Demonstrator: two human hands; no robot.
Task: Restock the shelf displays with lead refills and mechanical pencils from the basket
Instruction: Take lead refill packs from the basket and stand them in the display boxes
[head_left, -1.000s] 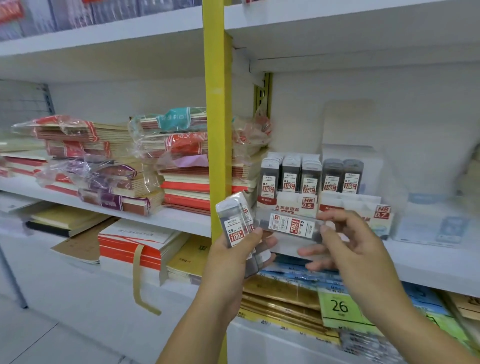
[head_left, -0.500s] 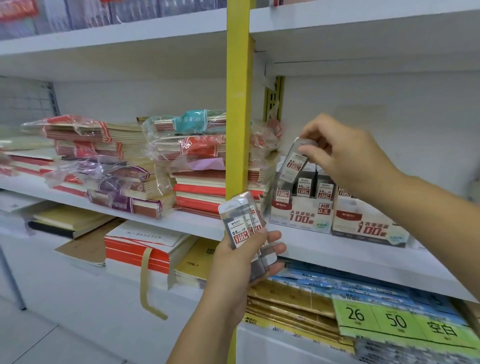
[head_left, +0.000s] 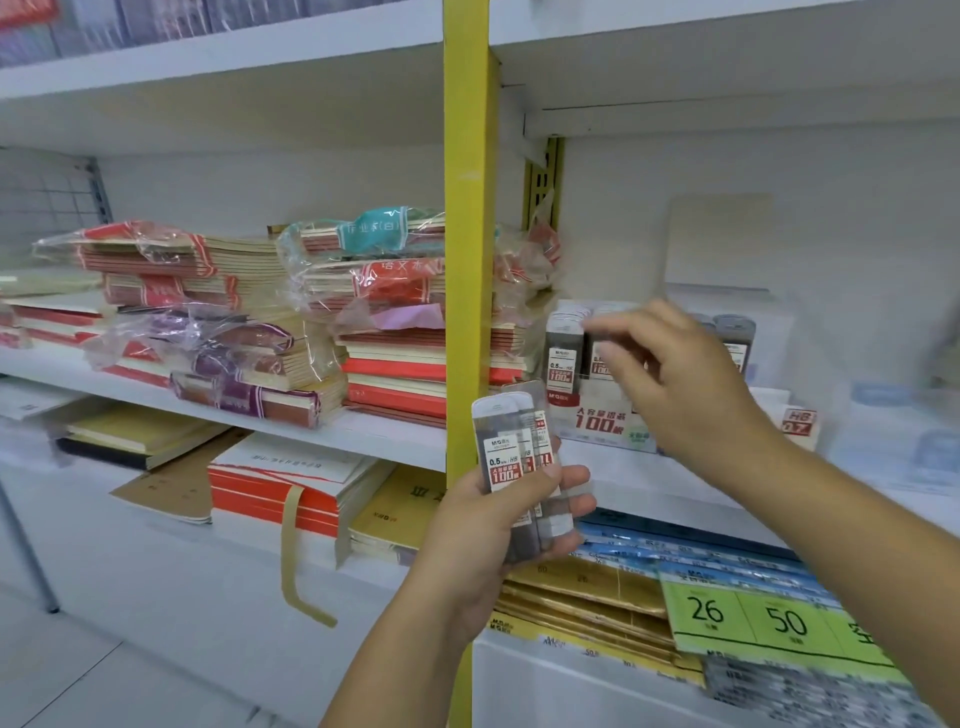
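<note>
My left hand (head_left: 483, 525) grips a small bunch of clear lead refill cases (head_left: 506, 457) with white and red 0.5 HB labels, upright in front of the yellow post. My right hand (head_left: 685, 384) is blurred and hovers in front of the white 0.5 display box (head_left: 602, 421) on the middle shelf, its fingers loose and holding nothing. More refill cases (head_left: 563, 353) stand upright in that box. A second box marked HB 0.7 (head_left: 800, 421) sits just to its right, partly hidden by my right forearm.
A yellow upright post (head_left: 467, 260) splits the shelving. Plastic-wrapped notebook stacks (head_left: 218, 322) fill the middle shelf (head_left: 384, 431) on the left. Below lie gold packs (head_left: 582, 587) and green price tags (head_left: 748, 618). A shelf board runs overhead.
A second ago my right hand took one case from the bunch and carried it up to the 0.5 box. It has let go and now hovers lower, with nothing in it.
</note>
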